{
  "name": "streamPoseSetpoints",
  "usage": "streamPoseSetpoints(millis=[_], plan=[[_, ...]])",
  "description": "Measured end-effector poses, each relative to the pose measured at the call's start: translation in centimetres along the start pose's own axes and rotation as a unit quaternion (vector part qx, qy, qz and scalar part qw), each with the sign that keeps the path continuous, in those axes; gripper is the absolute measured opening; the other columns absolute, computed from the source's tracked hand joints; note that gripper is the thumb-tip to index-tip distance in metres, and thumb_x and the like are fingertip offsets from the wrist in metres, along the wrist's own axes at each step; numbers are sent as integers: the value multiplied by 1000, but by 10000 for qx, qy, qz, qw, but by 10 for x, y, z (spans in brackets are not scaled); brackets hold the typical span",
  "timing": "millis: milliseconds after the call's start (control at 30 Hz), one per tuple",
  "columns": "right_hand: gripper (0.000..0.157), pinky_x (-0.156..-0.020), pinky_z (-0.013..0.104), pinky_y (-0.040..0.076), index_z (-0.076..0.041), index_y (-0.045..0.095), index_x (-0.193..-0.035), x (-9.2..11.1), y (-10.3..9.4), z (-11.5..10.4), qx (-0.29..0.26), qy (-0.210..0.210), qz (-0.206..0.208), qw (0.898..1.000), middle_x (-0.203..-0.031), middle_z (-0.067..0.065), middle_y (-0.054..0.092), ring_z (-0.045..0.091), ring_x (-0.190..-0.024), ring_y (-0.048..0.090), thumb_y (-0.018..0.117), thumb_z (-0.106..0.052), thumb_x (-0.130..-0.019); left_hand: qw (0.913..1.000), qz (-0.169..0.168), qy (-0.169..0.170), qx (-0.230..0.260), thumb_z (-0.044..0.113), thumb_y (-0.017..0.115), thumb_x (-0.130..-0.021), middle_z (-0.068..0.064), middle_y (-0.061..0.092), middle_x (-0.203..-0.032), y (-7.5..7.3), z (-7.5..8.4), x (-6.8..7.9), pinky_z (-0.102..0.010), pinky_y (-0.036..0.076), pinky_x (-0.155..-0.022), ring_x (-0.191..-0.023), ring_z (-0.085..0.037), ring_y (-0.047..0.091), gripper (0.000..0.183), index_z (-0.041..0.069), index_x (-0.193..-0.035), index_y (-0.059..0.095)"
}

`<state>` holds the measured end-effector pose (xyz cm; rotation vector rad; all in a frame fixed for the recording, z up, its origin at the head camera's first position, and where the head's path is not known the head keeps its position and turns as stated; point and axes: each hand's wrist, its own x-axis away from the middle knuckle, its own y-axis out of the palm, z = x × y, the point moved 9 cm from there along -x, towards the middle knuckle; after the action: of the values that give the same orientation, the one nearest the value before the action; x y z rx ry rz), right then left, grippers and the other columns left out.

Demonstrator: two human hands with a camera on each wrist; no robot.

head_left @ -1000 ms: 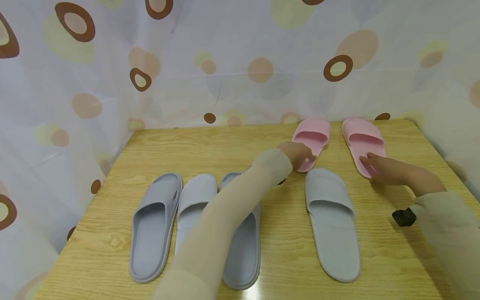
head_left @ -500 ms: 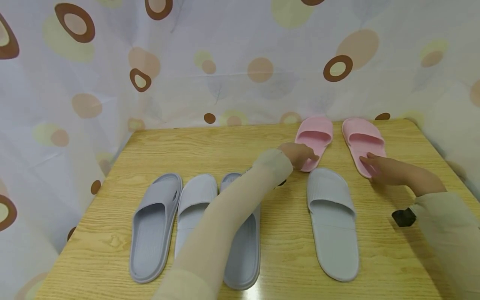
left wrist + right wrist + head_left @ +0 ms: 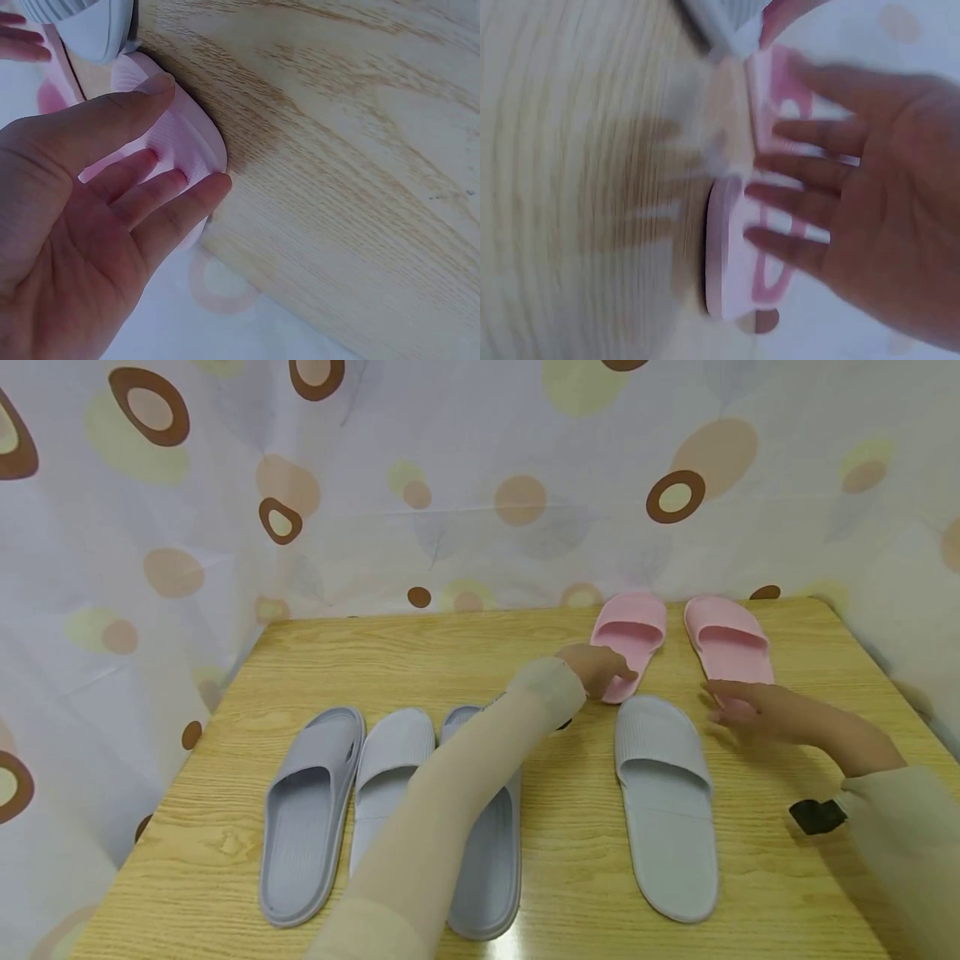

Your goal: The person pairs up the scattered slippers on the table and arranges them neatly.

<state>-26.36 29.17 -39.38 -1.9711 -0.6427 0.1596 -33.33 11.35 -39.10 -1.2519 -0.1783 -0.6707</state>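
Note:
Two pink slippers lie at the back right of the wooden table, toes toward the patterned cloth. Over the heel part of the left pink slipper (image 3: 628, 625) is my left hand (image 3: 596, 670), its fingers extended and touching it. In the left wrist view, the thumb and fingers (image 3: 199, 201) spread across that slipper's heel. Close by the heel of the right pink slipper (image 3: 729, 647), my right hand (image 3: 776, 712) is blurred, with fingers outstretched. Its palm shows in the right wrist view with nothing held. In front of the pink pair lies a light grey slipper (image 3: 670, 835).
To the left, a blue-grey slipper (image 3: 300, 827), a light grey slipper (image 3: 393, 743) and another blue-grey slipper (image 3: 487, 860) stand side by side. My left sleeve (image 3: 427, 827) covers parts of them. Cloth with brown rings (image 3: 450, 543) hangs behind and beside the table (image 3: 360, 652).
The left pink slipper and the light grey slipper on the right have shifted slightly rightward. My right hand has come off the right pink slipper's insole and moved toward its heel.

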Motion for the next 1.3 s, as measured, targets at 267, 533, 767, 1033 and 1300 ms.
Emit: streamPoseSetpoints(millis=[267, 533, 767, 1033, 1300], plan=[[66, -95, 10, 35, -12, 39, -148, 12, 10, -42, -1007, -819, -368, 9909, -146, 12, 44, -4, -129, 36, 68, -26, -90, 9982, -132, 105, -577, 53, 45, -97, 8, 58, -118, -2, 4, 2, -22, 39, -92, -99, -10, 51, 42, 26, -126, 61], [61, -94, 12, 36, -20, 46, -145, 15, 20, -42, -1028, -755, -350, 9912, -145, 12, 45, -13, -123, 34, 70, -29, -89, 9990, -323, -28, -323, 54, 46, -96, 13, 50, -138, -2, 1, 5, -21, 37, -98, -107, -6, 50, 49, 29, -138, 53], [59, -95, 10, 35, -20, 49, -143, 11, 27, -49, -965, -1122, -275, 9886, -142, 10, 49, -11, -126, 35, 70, -29, -88, 9846, -285, 766, -1544, 48, 39, -102, 14, 37, -150, 1, 13, 4, -23, 36, -99, -112, -5, 46, 45, 37, -145, 41], [60, -99, 11, 33, -25, 48, -143, 2, 35, -61, -790, -1097, -455, 9898, -144, 7, 48, 4, -130, 40, 68, -38, -88, 9946, -357, 215, -949, 53, 42, -99, 14, 51, -134, -1, 8, 4, -22, 38, -92, -102, -7, 50, 46, 33, -140, 50], [62, -100, 14, 34, -25, 48, -143, -6, 42, -71, -723, -1015, -538, 9908, -143, 5, 48, 13, -131, 42, 67, -43, -88, 9893, -293, 431, -1362, 47, 44, -100, 18, 45, -140, 3, 12, 3, -23, 38, -89, -104, -8, 48, 43, 37, -142, 46]])
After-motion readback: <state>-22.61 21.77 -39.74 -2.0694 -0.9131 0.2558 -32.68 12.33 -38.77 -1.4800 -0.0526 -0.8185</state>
